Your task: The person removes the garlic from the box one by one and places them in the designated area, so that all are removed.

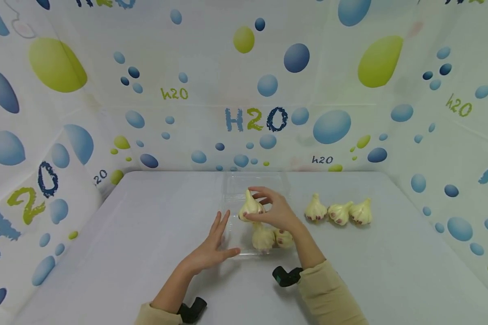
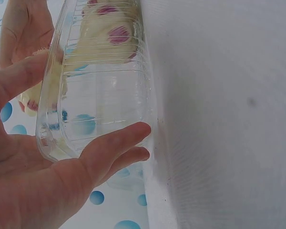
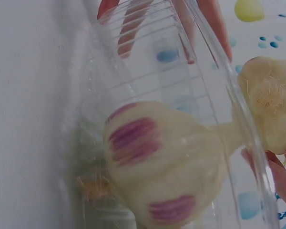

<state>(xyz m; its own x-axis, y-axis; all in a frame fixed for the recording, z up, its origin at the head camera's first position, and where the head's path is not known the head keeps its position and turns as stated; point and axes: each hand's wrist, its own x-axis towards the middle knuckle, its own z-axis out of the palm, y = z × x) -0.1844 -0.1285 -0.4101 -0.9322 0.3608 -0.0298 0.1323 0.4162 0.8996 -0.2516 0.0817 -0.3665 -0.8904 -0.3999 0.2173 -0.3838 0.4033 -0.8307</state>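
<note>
My right hand [image 1: 277,211] pinches a garlic bulb [image 1: 250,206], neck up, between thumb and fingers over a clear plastic box [image 1: 237,239]. The right wrist view shows the rooty underside of this bulb [image 3: 268,98] beyond the box wall. Two more garlic bulbs sit inside the box, one [image 1: 262,237] near the middle and one [image 1: 283,238] at the right, partly covered by my right forearm. Beside the box's left side is my left hand [image 1: 211,250], its fingers spread and thumb extended along the near edge. Purple patches mark a boxed bulb [image 3: 157,157] in the right wrist view.
Three garlic bulbs [image 1: 339,213] stand in a row on the white table [image 1: 158,216], right of the box. The box's clear lid [image 1: 236,183] lies folded back toward the patterned wall sheet [image 1: 203,131]. Black wrist devices [image 1: 286,276] are on both arms.
</note>
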